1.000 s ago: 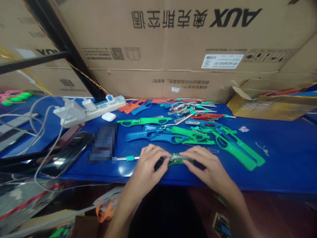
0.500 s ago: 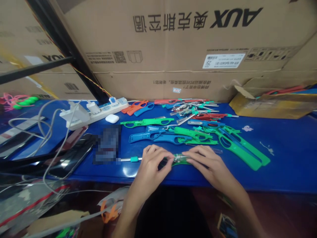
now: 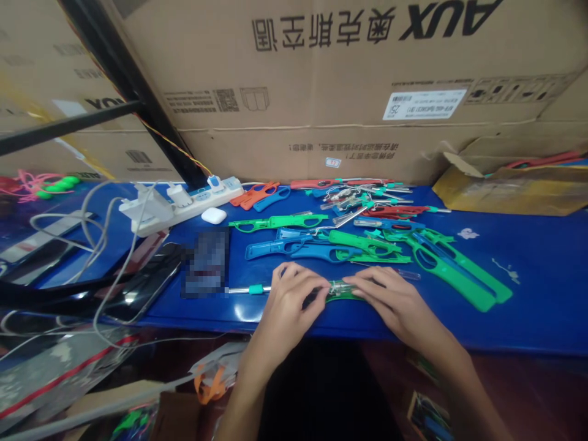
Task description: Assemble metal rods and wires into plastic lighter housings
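Note:
Both hands work at a partly assembled green stick lighter (image 3: 339, 288) at the table's near edge, with clear parts and a thin white wire at its middle. My left hand (image 3: 294, 294) pinches at its left portion, thumb and forefinger together near the wire. Past that hand, a metal tube (image 3: 239, 291) with a teal collar (image 3: 256, 289) sticks out to the left. My right hand (image 3: 386, 294) holds the right end, fingers closed over the clear part. The fingers hide much of the lighter. Just beyond lie blue lighter shells (image 3: 269, 250) and green lighter shells (image 3: 367, 244).
Metal tubes with teal collars and red shells (image 3: 390, 211) are heaped at the back. Long green handles (image 3: 459, 278) lie right. A power strip (image 3: 202, 202), white case (image 3: 214, 215) and phones (image 3: 142, 282) are left. A cardboard box (image 3: 509, 190) stands back right.
The view has shifted slightly, so the table's things appear a little further right and higher. Both hands stay on the green lighter, with only small finger movement.

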Motion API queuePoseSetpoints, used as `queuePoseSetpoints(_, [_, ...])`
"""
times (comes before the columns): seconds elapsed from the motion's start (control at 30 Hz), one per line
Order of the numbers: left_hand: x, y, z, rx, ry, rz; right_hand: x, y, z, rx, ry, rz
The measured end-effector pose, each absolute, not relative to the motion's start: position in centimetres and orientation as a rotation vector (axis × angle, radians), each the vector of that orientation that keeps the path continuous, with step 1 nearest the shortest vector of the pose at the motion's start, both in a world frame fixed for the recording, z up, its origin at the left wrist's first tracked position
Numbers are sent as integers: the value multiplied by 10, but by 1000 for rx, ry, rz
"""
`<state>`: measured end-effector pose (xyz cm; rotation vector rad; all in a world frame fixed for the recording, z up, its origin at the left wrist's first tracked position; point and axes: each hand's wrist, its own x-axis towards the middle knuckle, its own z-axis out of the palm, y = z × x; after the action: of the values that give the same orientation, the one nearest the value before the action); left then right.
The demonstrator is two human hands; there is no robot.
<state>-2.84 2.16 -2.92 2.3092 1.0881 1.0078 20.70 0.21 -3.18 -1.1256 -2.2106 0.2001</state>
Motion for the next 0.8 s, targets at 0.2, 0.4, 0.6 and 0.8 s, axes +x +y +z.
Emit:
queuePoseSetpoints(0.2, [-28, 22, -28, 2295, 1110, 974, 206, 2, -34, -1110, -2228, 184])
queuePoseSetpoints(0.4, [-28, 23, -29, 2278, 1112, 957, 206, 3, -33, -1119, -2203, 214])
queuePoseSetpoints(0.6, [-28, 23, -27, 2259, 1145, 916, 207, 0, -33, -1166, -2149, 197])
queuePoseSetpoints(0.8, [-29, 22, -27, 2245, 1070, 906, 208, 1, -34, -1114, -2175, 232])
